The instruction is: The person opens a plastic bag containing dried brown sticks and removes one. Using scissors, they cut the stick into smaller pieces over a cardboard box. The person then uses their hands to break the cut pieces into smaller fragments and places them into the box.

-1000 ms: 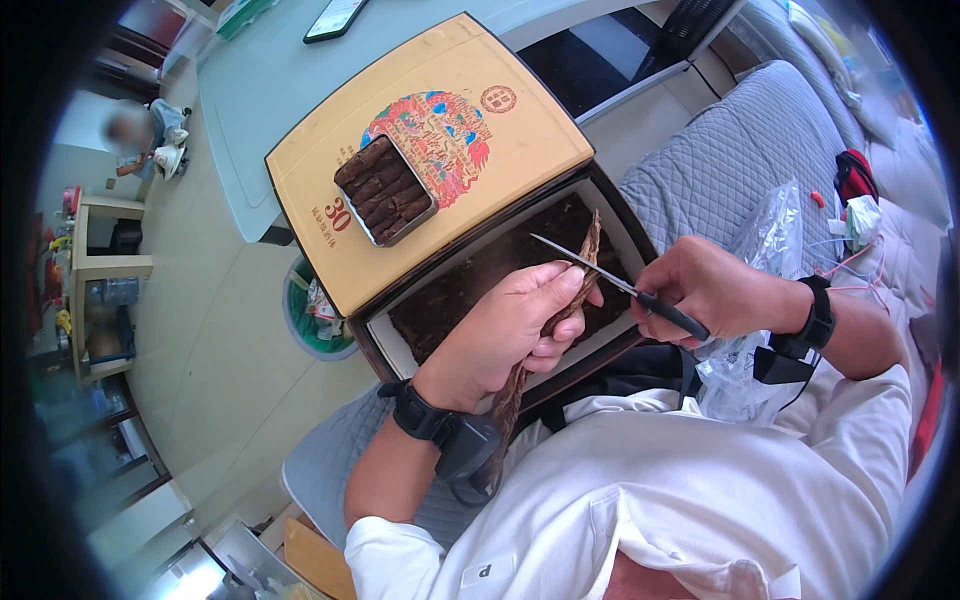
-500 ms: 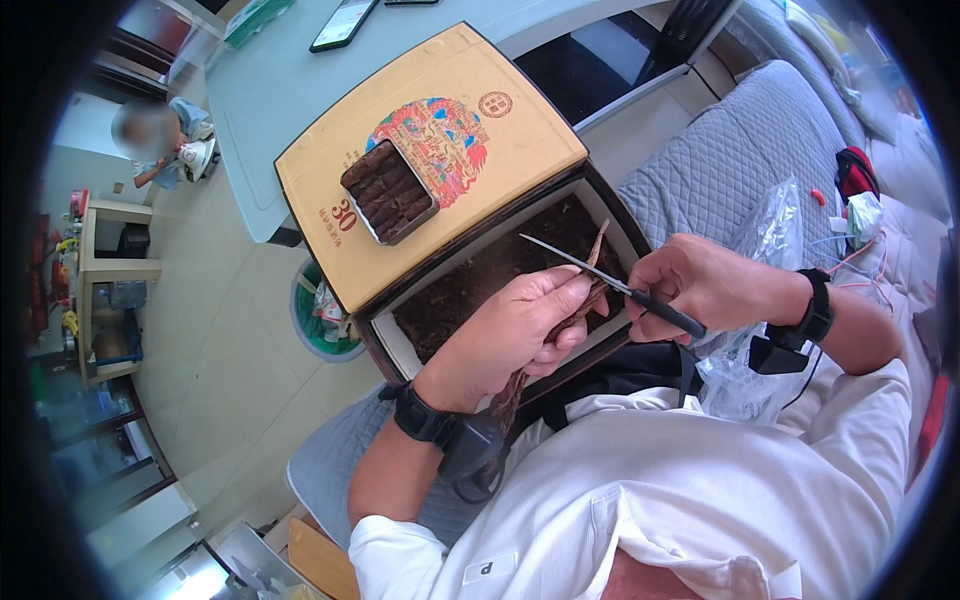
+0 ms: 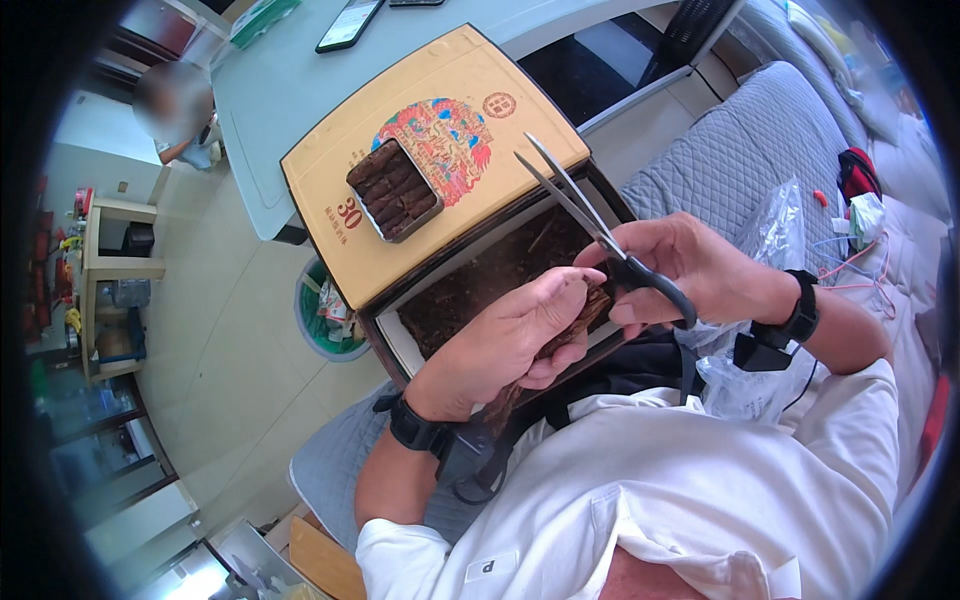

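Note:
My left hand (image 3: 510, 335) is closed around a dried brown leaf (image 3: 592, 310), crumpled and tobacco-like; its lower end hangs below the palm. Black-handled scissors (image 3: 608, 242) are in my right hand (image 3: 695, 265), blades spread and pointing up and away, beside the left fingertips. Both hands are over the near edge of an opened box whose inside holds dark brown shreds (image 3: 465, 290). On its yellow lid (image 3: 345, 260), folded back on the table, rests a small metal tin (image 3: 436, 208) packed with dark brown rolled pieces (image 3: 385, 185).
A phone (image 3: 350, 25) lies on the pale table (image 3: 290, 95). Below the table stands a green-lined bin (image 3: 318, 325). A grey quilted sofa (image 3: 725, 150) is on the right, with clear plastic bags (image 3: 775, 235) and cables. Another person (image 3: 180, 115) is at the far left.
The scissor blades have gone from closed to spread and now point more upward. The leaf's thin tip above my left fingers is gone; a thin brown piece shows among the shreds.

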A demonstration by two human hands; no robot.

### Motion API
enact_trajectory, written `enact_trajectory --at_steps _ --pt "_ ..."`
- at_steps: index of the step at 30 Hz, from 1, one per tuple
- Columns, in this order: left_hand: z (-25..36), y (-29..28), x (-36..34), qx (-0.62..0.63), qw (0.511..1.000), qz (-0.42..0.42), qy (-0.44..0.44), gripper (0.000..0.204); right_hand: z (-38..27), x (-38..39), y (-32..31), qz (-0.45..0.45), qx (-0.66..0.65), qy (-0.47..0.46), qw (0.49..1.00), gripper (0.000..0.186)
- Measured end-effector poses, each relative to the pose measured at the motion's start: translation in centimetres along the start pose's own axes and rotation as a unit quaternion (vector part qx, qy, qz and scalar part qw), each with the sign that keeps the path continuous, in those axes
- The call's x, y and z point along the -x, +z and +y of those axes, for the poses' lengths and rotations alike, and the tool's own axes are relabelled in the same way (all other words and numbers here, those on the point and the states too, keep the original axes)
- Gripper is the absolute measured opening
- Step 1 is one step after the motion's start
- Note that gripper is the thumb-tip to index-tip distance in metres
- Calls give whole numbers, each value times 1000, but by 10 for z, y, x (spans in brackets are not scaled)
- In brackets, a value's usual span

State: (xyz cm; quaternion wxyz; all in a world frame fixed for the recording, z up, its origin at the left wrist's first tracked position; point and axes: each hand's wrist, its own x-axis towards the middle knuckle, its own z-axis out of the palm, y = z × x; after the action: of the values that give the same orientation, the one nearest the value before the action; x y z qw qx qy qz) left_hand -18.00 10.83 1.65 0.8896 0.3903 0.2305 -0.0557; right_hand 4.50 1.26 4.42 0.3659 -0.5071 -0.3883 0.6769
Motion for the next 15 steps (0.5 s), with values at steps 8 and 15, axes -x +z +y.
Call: enact_trajectory --at_steps 8,15 --pt "-2 2 10 21 998 -65 12 47 10 -18 7 -57 -2 -24 998 28" --pt "-9 9 10 28 997 1 77 60 1 -19 8 -38 16 -41 998 20"
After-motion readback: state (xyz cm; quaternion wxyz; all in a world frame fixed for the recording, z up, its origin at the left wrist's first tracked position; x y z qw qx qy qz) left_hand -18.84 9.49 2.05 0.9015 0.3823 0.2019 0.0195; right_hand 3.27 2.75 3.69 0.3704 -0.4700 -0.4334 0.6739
